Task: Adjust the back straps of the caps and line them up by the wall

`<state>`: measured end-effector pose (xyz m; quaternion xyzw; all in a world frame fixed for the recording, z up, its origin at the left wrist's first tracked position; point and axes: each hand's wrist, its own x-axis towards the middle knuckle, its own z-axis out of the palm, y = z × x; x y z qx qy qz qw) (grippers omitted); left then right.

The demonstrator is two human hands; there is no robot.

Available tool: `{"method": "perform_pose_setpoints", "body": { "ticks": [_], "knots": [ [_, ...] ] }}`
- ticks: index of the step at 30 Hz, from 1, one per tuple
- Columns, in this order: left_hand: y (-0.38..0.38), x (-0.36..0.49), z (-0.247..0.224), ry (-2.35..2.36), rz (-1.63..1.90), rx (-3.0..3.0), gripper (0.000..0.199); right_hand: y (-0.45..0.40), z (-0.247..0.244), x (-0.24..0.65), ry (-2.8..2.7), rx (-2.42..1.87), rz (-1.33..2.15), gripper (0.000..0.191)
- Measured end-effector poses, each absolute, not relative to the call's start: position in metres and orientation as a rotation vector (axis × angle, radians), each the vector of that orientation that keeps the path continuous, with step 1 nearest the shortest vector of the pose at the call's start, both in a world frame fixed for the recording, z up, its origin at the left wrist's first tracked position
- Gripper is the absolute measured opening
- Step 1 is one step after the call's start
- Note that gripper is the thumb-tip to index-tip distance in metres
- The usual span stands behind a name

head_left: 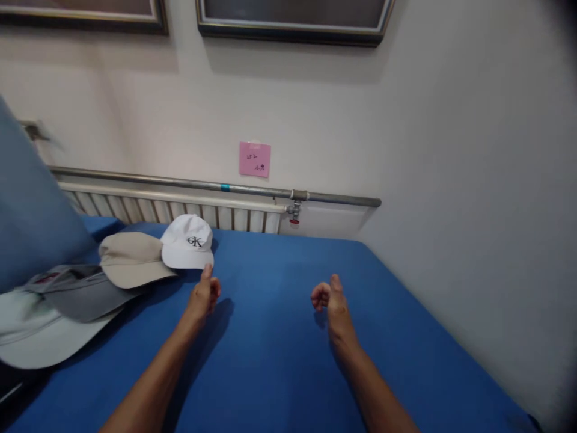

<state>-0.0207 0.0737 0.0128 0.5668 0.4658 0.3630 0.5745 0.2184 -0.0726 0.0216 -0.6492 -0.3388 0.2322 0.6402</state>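
Observation:
My left hand hovers over the blue-covered surface, thumb up and fingers loosely curled, with nothing in it. Just beyond its thumb lies a white baseball cap with dark letters on the front. To the right, my right hand is also held above the blue cover, its thumb raised and apart from the bent fingers, holding nothing. A row of caps runs toward the near left: a beige cap, a dark grey cap and a pale grey-green cap, overlapping one another.
Behind the surface, a white radiator and a metal pipe with a valve run along the wall. A pink note is taped above. Blue fabric hangs at left; a plain wall bounds the right.

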Motion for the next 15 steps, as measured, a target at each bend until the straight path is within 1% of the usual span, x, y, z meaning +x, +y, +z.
{"method": "perform_pose_setpoints", "body": {
  "ticks": [6,15],
  "knots": [
    [0.079,-0.022,0.01,1.07,0.881,1.251,0.069,-0.069,0.021,0.218,-0.772,-1.47,0.565,0.075],
    [0.09,-0.024,0.005,1.064,0.977,1.089,0.067,-0.071,0.023,0.214,-0.77,-1.462,0.544,0.071]
  ]
}}
